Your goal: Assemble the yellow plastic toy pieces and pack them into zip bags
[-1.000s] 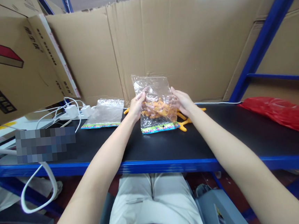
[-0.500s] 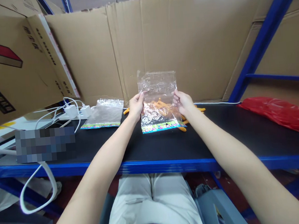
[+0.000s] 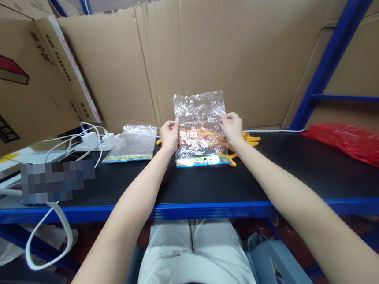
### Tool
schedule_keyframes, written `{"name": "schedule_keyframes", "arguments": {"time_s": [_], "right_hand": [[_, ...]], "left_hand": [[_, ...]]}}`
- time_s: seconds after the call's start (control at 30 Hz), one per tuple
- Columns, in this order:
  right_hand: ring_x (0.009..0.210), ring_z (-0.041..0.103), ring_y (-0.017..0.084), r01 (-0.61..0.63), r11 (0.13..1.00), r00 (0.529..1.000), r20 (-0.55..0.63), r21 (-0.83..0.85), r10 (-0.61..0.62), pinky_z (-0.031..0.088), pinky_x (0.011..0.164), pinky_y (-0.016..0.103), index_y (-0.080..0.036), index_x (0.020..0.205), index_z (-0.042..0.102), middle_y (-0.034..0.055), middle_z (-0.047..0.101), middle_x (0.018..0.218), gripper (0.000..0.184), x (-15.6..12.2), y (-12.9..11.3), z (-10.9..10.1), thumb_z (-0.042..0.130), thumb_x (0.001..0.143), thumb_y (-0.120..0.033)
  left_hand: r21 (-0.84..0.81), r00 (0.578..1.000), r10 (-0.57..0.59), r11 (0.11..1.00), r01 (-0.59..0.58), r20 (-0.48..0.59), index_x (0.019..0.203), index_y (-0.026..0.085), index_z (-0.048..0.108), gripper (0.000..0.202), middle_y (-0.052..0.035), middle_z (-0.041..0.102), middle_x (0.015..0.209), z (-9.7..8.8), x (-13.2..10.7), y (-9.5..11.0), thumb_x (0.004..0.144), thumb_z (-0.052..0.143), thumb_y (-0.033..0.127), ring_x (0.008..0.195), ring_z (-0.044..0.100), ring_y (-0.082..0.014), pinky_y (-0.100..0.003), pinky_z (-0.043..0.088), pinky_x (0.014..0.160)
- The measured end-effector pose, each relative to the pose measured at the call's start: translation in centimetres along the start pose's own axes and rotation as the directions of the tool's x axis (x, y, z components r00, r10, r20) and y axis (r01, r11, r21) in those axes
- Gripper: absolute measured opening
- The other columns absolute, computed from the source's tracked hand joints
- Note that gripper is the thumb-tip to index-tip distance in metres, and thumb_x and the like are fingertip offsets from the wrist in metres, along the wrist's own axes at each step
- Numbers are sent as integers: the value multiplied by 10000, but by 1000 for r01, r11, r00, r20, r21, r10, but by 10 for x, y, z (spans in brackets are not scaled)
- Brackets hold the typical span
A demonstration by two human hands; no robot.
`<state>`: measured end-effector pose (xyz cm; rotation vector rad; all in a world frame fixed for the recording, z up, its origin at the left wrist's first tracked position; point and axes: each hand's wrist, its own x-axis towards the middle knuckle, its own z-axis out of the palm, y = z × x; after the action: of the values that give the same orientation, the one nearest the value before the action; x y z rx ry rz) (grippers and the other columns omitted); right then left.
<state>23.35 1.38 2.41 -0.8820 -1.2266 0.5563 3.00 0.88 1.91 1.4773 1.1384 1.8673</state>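
A clear plastic bag (image 3: 199, 114) with a colourful bottom strip stands upright on the black shelf top (image 3: 193, 183); orange plastic pieces show through it. My left hand (image 3: 170, 135) pinches the bag's left edge and my right hand (image 3: 232, 127) pinches its right edge, both closed on it. More loose orange pieces (image 3: 249, 140) lie on the shelf just behind and to the right of the bag.
A flat pile of empty clear bags (image 3: 133, 143) lies to the left. White chargers and cables (image 3: 91, 141) sit further left. A red plastic bag (image 3: 358, 145) lies at the right. Cardboard sheets (image 3: 241, 49) wall the back; blue shelf uprights (image 3: 331, 54) rise at right.
Both hands shifted from cupping the bag's lower sides to pinching its side edges. The bag now hangs flatter and straighter, its contents settled lower.
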Motion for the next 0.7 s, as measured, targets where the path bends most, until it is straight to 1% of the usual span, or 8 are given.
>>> {"name": "schedule_keyframes", "arguments": {"time_s": [0.07,0.1,0.2,0.33,0.47,0.5,0.57,0.7], "right_hand": [[483,376,82,80,988,988,-123,-133,-96,314,492,232,-192,632,453,-53,425,529,329,-1,-1,2,591,740,-471],[500,387,86,99,978,981,-148,-183,-127,326,514,237,-186,620,462,-46,435,537,323,-2,-2,3,591,743,-454],[518,399,89,82,978,986,-127,-189,-107,338,533,240,-181,597,466,-40,446,547,304,-3,-5,5,598,745,-412],[451,367,79,-6,997,994,-111,-80,-3,308,452,226,-191,599,468,-53,427,503,282,-5,-7,5,616,729,-393],[355,314,71,-122,992,991,55,34,120,248,355,220,-202,574,462,-66,381,417,306,-10,-11,4,606,731,-422],[343,311,69,-134,990,988,85,43,130,242,342,221,-202,562,457,-66,380,411,319,-11,-12,4,609,726,-428],[324,302,63,-133,990,987,100,50,128,227,324,221,-202,549,448,-69,373,408,338,-14,-13,6,624,710,-442],[317,260,49,-80,996,996,35,35,79,190,323,217,-197,583,488,-84,326,403,328,-14,-12,8,656,676,-463]], "left_hand": [[3,999,19,1000,-19,-33,647,170,499,228,49,435,502,0,2,-3,807,549,325,470,407,-78,-196,330,487],[9,999,29,1000,-29,-45,643,168,497,221,46,442,508,0,3,-4,811,544,304,481,413,-79,-195,333,496],[35,998,44,998,-42,-48,629,160,493,218,46,438,510,-1,5,-5,825,517,254,476,401,-75,-193,320,490],[40,998,30,999,-28,-52,618,155,483,232,49,414,497,-3,5,-3,836,496,233,447,378,-70,-194,289,461],[33,995,44,999,-41,-85,634,160,493,237,56,393,470,-6,10,-8,831,514,290,430,370,-74,-198,275,449],[35,994,48,998,-45,-94,640,161,497,237,58,390,463,-6,12,-11,829,518,303,428,371,-76,-197,274,448],[35,994,48,998,-44,-99,655,164,503,233,62,391,448,-7,16,-16,826,521,320,419,377,-77,-195,274,445],[2,996,29,1000,-29,-83,657,168,487,244,71,398,428,-9,19,-19,804,550,352,388,373,-68,-187,270,426]]}}
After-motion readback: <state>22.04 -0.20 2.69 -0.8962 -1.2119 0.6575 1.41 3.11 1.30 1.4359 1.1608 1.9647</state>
